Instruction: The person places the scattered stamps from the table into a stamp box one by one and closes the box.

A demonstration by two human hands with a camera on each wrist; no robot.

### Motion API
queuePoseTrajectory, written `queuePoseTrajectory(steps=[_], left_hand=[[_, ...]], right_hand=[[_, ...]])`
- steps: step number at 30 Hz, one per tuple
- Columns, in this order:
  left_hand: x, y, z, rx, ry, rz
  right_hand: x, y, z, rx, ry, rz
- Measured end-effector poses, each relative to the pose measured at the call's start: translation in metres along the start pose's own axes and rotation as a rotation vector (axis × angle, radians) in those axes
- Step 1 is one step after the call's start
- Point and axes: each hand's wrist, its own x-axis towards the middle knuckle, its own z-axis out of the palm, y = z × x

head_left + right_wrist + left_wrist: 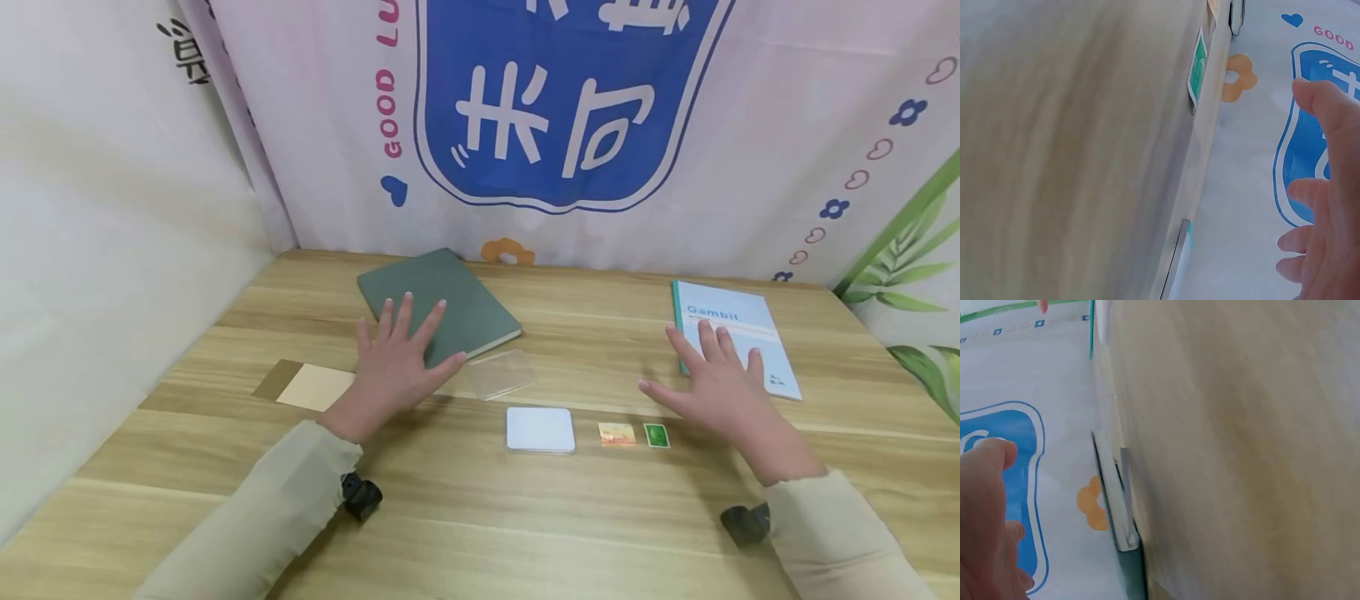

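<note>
My left hand (397, 367), fingers spread, hovers at the near side of a dark green hardcover notebook (465, 304); its fingertips overlap the cover in the head view. In the left wrist view the thumb and fingers (988, 519) hold nothing. Spread fingers also mark my right hand (723, 392), in front of a light blue "Gambit" notebook (742, 312) and partly covering it. Between the hands are a transparent plastic piece (502, 373), a white rounded-corner card or flat case (540, 429), a small orange-and-cream stamp (617, 434) and a green stamp (656, 435), seen also in the right wrist view.
A brown-and-cream paper piece (311, 387) lies left of my left hand, which hides its right end. Everything is on a wood-grain table (480, 517). A printed cloth (330, 167) hangs along the table's back edge. Black wrist cameras (362, 496) sit under both sleeves.
</note>
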Motion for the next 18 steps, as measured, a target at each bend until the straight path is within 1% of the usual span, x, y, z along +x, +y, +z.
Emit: queuePoseTrajectory(steps=[4, 8, 11, 15, 18], left_hand=[[-0.001, 0.003, -0.003, -0.028, 0.041, 0.027], [-0.003, 0.008, -0.004, -0.067, 0.046, 0.076], [-0.006, 0.012, -0.003, -0.144, 0.037, 0.128], [-0.01, 0.018, 0.0, -0.266, 0.024, 0.201], [-0.012, 0.022, 0.002, -0.353, 0.006, 0.251]], right_hand=[[-0.001, -0.002, -0.001, 0.019, 0.022, -0.052], [-0.004, -0.004, -0.001, 0.029, 0.04, -0.12], [-0.007, -0.006, -0.001, 0.051, 0.043, -0.146], [-0.012, -0.01, -0.001, 0.099, 0.031, -0.154], [-0.016, -0.013, 0.0, 0.113, 0.029, -0.185]])
